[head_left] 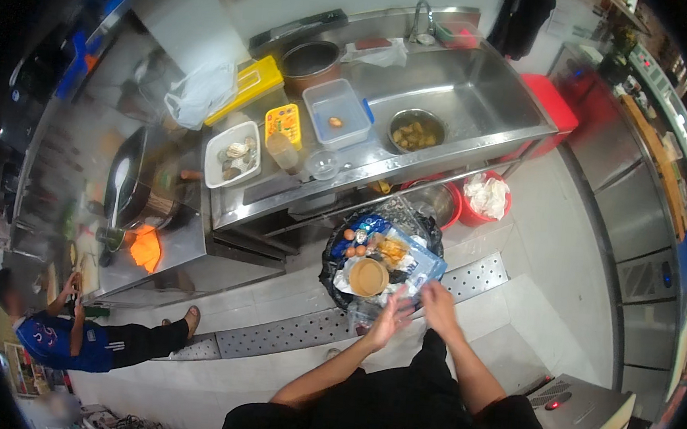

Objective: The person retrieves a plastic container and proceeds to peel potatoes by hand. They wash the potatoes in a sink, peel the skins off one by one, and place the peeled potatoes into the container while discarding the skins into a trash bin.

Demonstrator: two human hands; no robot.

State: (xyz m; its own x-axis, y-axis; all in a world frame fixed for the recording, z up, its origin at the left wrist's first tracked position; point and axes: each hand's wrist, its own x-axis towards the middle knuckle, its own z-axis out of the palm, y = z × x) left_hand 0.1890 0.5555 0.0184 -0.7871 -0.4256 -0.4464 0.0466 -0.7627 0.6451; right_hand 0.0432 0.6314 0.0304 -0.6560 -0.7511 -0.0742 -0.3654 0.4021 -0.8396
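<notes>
Both my hands are held out in front of me at the near edge of a rubbish bin lined with a black bag. My left hand is palm up, fingers apart, with nothing seen in it. Close beside it on the right, my right hand has its fingers stretched out, slightly blurred, and also appears to hold nothing. Heaped in the bin are a round brown tub, several eggshells, yellowish scraps and a flat blue plastic package, which lies nearest my right fingers.
Beyond the bin stands a steel sink counter bearing a metal bowl of food pieces, a clear plastic box and a white tray. A red bucket sits under it. At left, another person stands near a wok.
</notes>
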